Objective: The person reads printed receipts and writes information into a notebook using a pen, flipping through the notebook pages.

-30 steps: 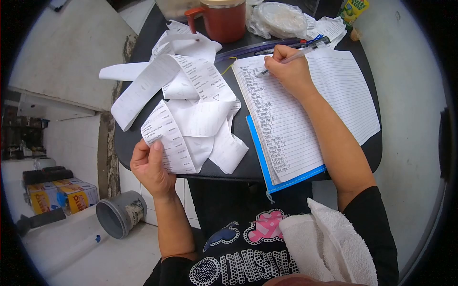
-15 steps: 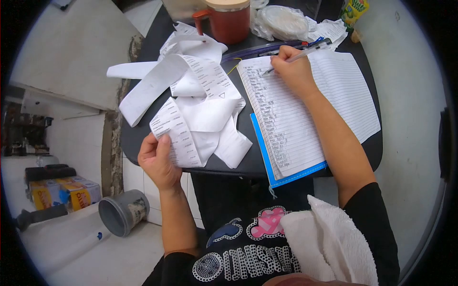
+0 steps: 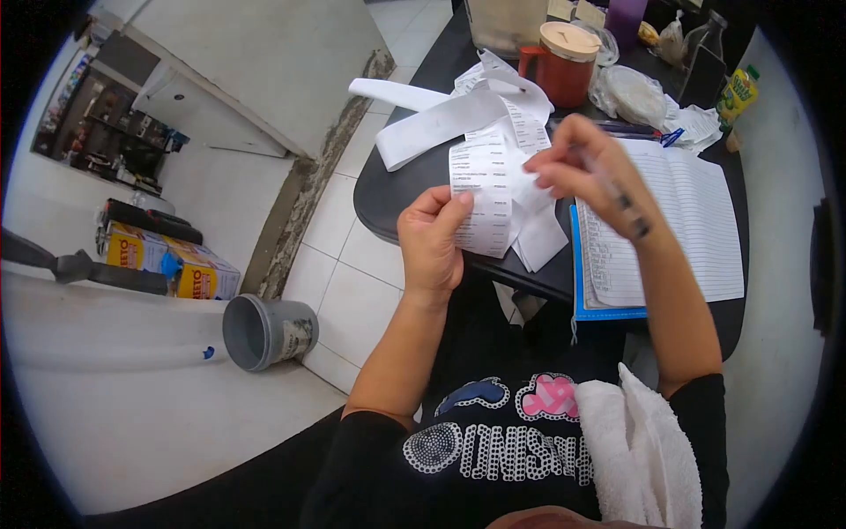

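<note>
My left hand (image 3: 434, 234) pinches the edge of a long printed receipt (image 3: 481, 216) between thumb and fingers. More of the paper strip lies looped and folded on the dark table (image 3: 381, 198). Over the notebook's left side, my right hand (image 3: 590, 172) is raised close to the receipt, fingers curled, somewhat smeared by motion. A pen (image 3: 624, 203) is tucked in that hand, pointing back toward the wrist. Under the right forearm lies an open lined notebook (image 3: 696, 212) with handwriting down its left page and a blue cover (image 3: 608, 313) showing below.
A red mug with a lid (image 3: 564, 70), a plastic-wrapped bundle (image 3: 630, 95), crumpled paper (image 3: 696, 128) and a green-yellow bottle (image 3: 738, 93) stand along the table's back. A grey bucket (image 3: 264, 333) lies tipped at left, near boxes (image 3: 167, 264). A wall runs along the right.
My right hand has left the notebook page, where the pen tip was, and moved left toward the receipt. The pen has turned back in the hand. My view has shifted left.
</note>
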Motion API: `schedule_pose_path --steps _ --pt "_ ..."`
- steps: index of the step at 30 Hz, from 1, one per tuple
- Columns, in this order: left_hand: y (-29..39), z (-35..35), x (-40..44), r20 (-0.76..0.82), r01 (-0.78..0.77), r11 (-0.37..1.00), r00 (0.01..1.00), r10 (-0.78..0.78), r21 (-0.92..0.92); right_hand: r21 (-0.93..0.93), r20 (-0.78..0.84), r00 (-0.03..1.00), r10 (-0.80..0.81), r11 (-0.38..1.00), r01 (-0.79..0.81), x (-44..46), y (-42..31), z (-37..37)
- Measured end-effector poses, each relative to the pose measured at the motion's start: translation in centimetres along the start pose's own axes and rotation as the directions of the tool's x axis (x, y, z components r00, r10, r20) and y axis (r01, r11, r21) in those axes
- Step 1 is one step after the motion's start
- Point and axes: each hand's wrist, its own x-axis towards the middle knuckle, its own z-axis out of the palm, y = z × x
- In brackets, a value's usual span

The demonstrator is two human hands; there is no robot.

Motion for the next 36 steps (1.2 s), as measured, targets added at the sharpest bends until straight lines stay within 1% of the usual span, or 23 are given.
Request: schedule_pose_path --steps 1,2,4,7,10,13,16,19,22,25,28,31,35,36 --pt "0.2 0.4 -0.3 0.013 0.011 1.000 1.000 -0.011 -0.007 0.111 0.020 0.998 -0.052 0.993 0.049 -0.2 0.2 1.4" --pt "0.2 0.5 -0.5 0.021 0.014 1.000 1.000 -0.014 -0.012 0.075 -0.008 0.996 -0.090 0.993 0.091 -0.5 0.3 2.6" --pt "0.2 0.7 -0.8 0.033 0.015 1.000 0.999 -0.015 -0.021 0.065 -0.063 0.992 -0.106 0.992 0.110 -0.4 1.3 3.9" --pt "0.2 0.7 -1.1 0.033 -0.019 0.999 0.999 0.017 0.042 0.076 -0.121 0.986 -0.117 0.989 0.126 -0.5 1.5 4.5" --pt "0.6 0.7 -1.4 0.017 -0.015 1.000 1.000 0.015 -0.016 0.049 -0.142 0.979 -0.147 0.987 0.155 -0.3 1.5 4.5" --pt "0.8 0.7 -1.7 0.008 -0.032 0.999 0.999 0.033 -0.018 0.120 -0.141 0.981 -0.130 0.982 0.148 -0.5 1.1 4.4" --pt "0.7 0.5 -1.6 0.047 -0.040 0.999 0.998 0.041 -0.026 0.091 -0.157 0.976 -0.152 0.982 0.168 -0.6 1.4 4.4" --pt "0.3 0.7 -1.7 0.050 -0.056 0.998 0.997 0.056 -0.004 0.054 -0.165 0.975 -0.149 0.986 0.159 -0.7 1.2 4.4" --pt "0.0 0.4 -1.7 0.063 -0.083 0.996 0.995 0.081 0.034 0.134 -0.168 0.978 -0.123 0.980 0.146 -0.7 1.0 4.4" --pt "-0.2 0.4 -1.6 0.056 -0.102 0.993 0.994 0.098 0.061 0.114 -0.164 0.979 -0.119 0.984 0.138 -0.7 1.1 4.2" --pt "-0.2 0.6 -1.6 0.033 -0.104 0.990 0.994 0.102 0.090 0.163 -0.195 0.974 -0.119 0.975 0.152 -0.7 1.1 4.3" --pt "-0.5 0.7 -1.5 0.020 -0.122 0.987 0.993 0.120 0.102 0.092 -0.166 0.973 -0.160 0.980 0.177 -0.7 1.5 4.1" --pt "-1.3 0.1 -0.8 -0.013 -0.171 0.976 0.985 0.174 0.136 0.130 -0.140 0.983 -0.119 0.982 0.137 -1.0 1.2 3.2" --pt "-1.4 -0.2 -0.6 -0.005 -0.187 0.973 0.982 0.190 0.134 0.208 -0.194 0.970 -0.148 0.960 0.188 -1.1 1.3 2.6"
